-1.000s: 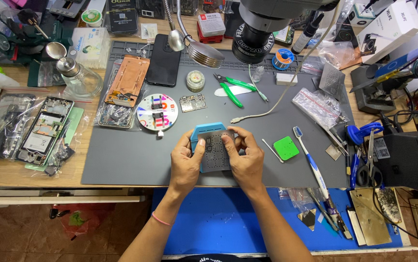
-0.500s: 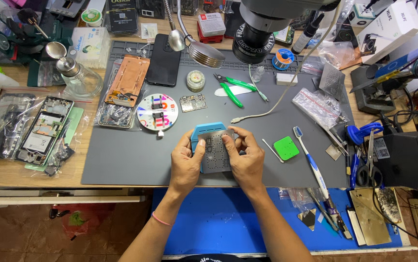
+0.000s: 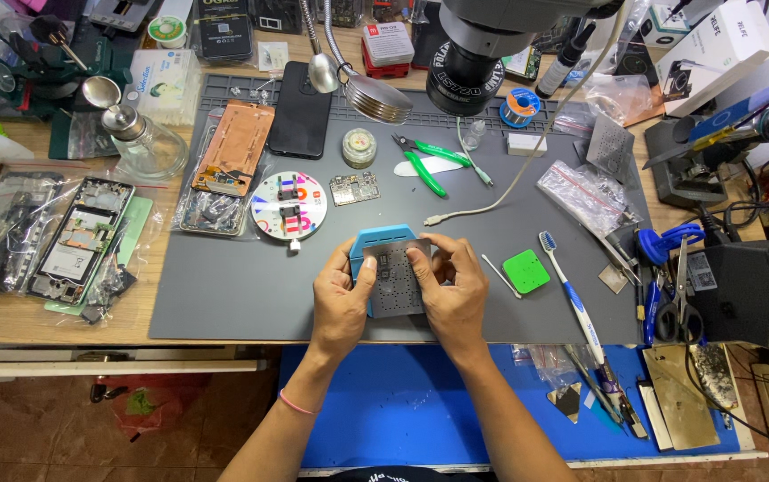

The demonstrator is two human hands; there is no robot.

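A thin square metal stencil plate [image 3: 396,287] with many small cut-outs lies over a light-blue holder [image 3: 375,236] on the grey work mat [image 3: 224,295]. My left hand [image 3: 340,299] grips the plate's left edge with thumb and fingertips. My right hand [image 3: 451,290] holds its right side, thumb pressing on the top face. Both hands rest low on the mat near its front edge. The holder is mostly hidden under the plate and fingers.
A round white disc [image 3: 289,205], small circuit board [image 3: 354,188], green cutters [image 3: 420,161], green square pad [image 3: 526,270] and blue-white toothbrush [image 3: 570,292] lie around. A microscope head [image 3: 482,54] and lamp [image 3: 375,96] hang over the mat's back. Opened phones [image 3: 76,241] lie left, station boxes [image 3: 759,286] right.
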